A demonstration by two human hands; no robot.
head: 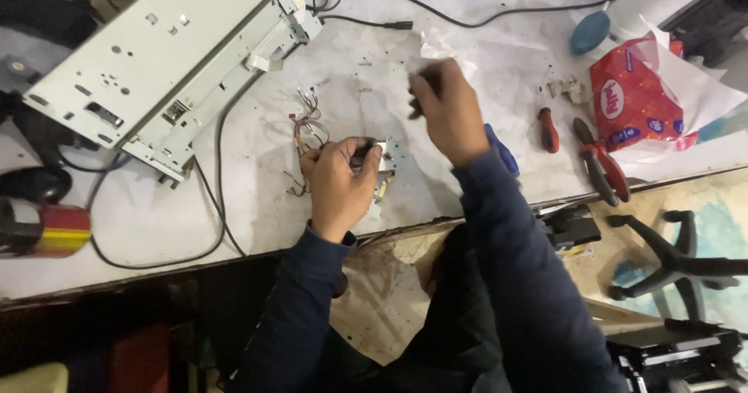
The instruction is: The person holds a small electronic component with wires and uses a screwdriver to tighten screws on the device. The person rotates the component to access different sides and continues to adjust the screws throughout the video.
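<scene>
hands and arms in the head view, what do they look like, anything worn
Both arms wear long dark navy sleeves that end at the wrists with snug cuffs. The left hand and right hand are bare: no gloves, and no rings or watch that I can make out. The right hand is motion-blurred, so fine detail there is unclear. The fabric looks plain, without visible markings.

Left hand (340, 176) around a small metal part (387, 158), right hand (446, 109) raised above the worktable (234, 206).

The screwdriver (548, 130) has a red handle, and the pliers (601, 169) have red grips. The tissue pack (633, 101) is red with white spots. The sleeves (514, 237) are dark blue.
</scene>
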